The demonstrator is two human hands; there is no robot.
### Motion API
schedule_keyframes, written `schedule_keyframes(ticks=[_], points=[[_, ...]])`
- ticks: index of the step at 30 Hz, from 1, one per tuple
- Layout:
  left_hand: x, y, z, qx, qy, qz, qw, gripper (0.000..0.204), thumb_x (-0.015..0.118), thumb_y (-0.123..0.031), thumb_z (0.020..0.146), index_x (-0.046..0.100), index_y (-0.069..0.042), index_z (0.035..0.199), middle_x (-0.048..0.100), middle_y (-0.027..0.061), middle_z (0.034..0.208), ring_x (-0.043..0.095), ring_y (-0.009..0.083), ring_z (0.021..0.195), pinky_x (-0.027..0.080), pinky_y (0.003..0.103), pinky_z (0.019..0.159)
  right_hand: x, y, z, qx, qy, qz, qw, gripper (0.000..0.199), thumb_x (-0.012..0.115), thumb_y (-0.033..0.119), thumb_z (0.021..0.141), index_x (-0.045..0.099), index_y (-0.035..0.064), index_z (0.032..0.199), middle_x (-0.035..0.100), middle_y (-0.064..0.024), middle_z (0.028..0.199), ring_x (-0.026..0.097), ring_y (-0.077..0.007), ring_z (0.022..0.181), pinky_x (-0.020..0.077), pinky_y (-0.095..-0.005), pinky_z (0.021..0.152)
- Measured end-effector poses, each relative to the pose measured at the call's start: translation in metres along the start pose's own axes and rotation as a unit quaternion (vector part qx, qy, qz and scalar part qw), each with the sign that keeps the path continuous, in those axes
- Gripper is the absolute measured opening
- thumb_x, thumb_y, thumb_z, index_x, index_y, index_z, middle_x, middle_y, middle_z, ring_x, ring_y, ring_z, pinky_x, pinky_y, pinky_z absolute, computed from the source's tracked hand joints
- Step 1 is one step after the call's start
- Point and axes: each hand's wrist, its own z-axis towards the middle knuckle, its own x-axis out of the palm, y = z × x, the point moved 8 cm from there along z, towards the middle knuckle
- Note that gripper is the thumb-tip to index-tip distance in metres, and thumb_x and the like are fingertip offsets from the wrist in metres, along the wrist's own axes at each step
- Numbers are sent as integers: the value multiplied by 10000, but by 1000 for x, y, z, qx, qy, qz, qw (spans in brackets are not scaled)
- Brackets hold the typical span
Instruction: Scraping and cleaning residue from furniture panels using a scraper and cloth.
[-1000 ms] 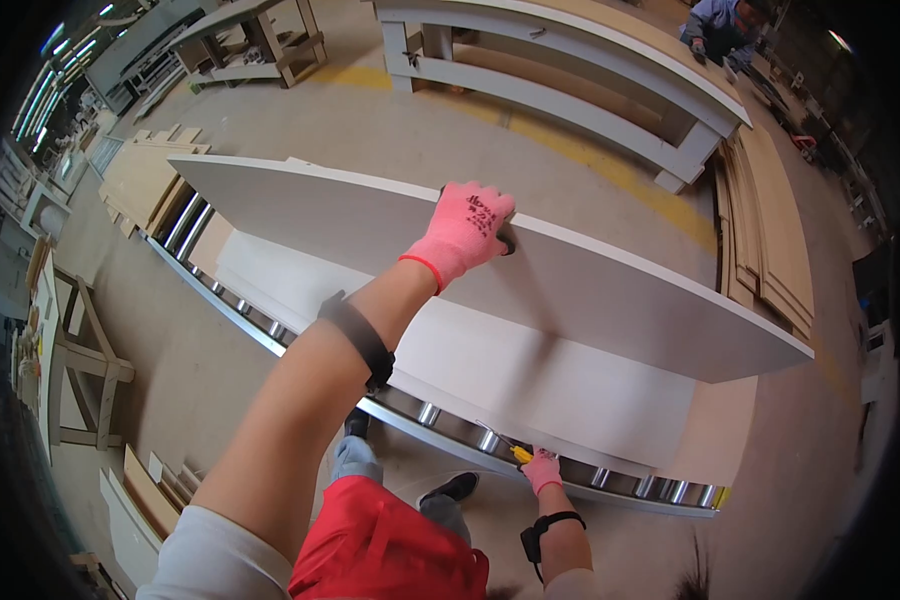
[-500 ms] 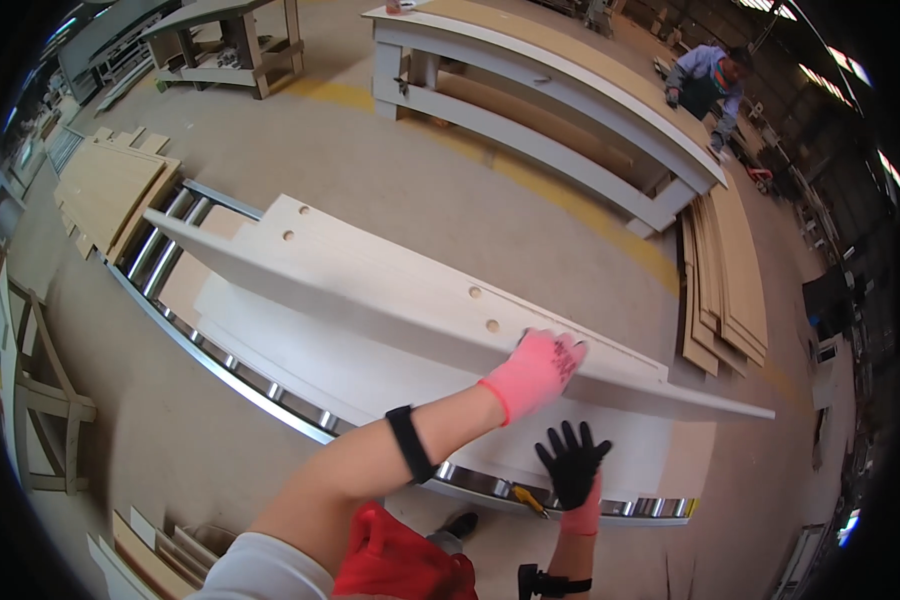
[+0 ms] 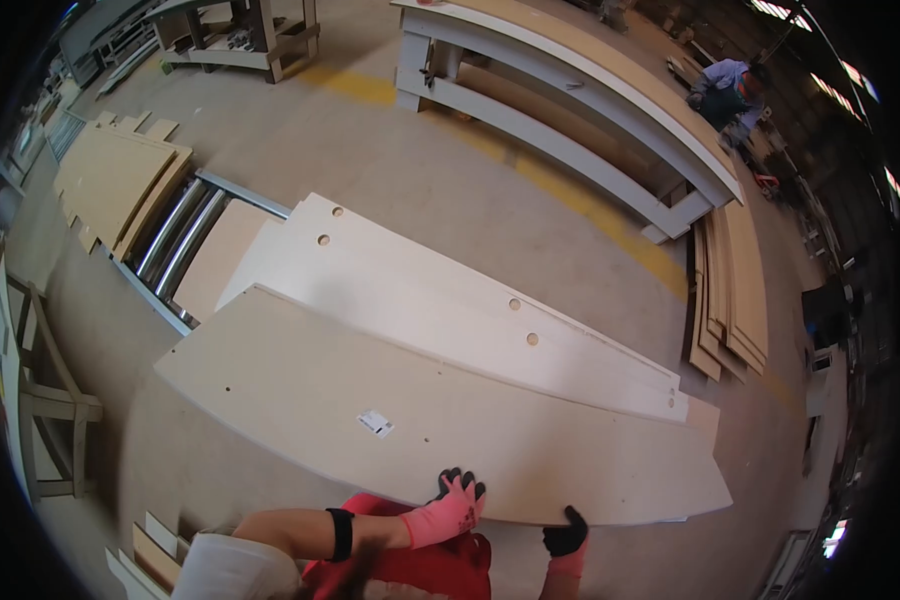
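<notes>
At six o'clock the left hand [image 3: 456, 508], fingers slightly parted, rests on the beige board [image 3: 450, 405]; at five the right hand [image 3: 567, 541] meets its edge, grip unclear.

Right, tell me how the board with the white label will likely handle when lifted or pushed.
The labelled board is probably stiff, showing no obvious sag. Being much longer than wide, it may swing awkwardly if lifted off-centre. Its flat shape makes rolling unlikely.
</notes>
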Motion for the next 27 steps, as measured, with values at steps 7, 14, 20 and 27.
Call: schedule_keyframes(ticks=[7, 14, 20, 27], points=[[44, -69, -54, 42, 127, -22, 991, 390, 415, -162, 852, 483, 34, 1182, 527, 309, 1116, 556, 488, 923, 496, 559, 668, -102, -101, 22, 83, 57, -6, 995, 260, 584, 270, 766, 562, 75, 936, 494, -64, 530, 466, -241, 397, 417, -320, 368], [102, 118, 7, -209, -117, -401, 884, 287, 598, -256, 745, 538, -72, 957, 575, 116, 931, 537, 294, 901, 392, 386, 828, -171, -145, 36, -324, -4, -508, 798, 249, 592, 83, 736, 578, -3, 969, 610, -114, 900, 555, -212, 801, 494, -333, 718], [234, 206, -15, -407, 28, -247, 879, 244, 555, -332, 803, 587, -98, 864, 567, 83, 871, 524, 257, 866, 367, 388, 853, -185, -166, 37, -339, -30, -492, 802, 324, 578, 108, 761, 555, -27, 1055, 607, -110, 839, 553, -202, 730, 488, -309, 664], [235, 196, -17, -398, -11, -278, 874, 199, 632, -259, 737, 577, -93, 833, 544, 103, 876, 500, 300, 869, 408, 409, 772, -239, -222, 105, -303, -42, -462, 833, 231, 599, 120, 734, 579, 3, 932, 565, -92, 668, 554, -224, 604, 475, -329, 567]])
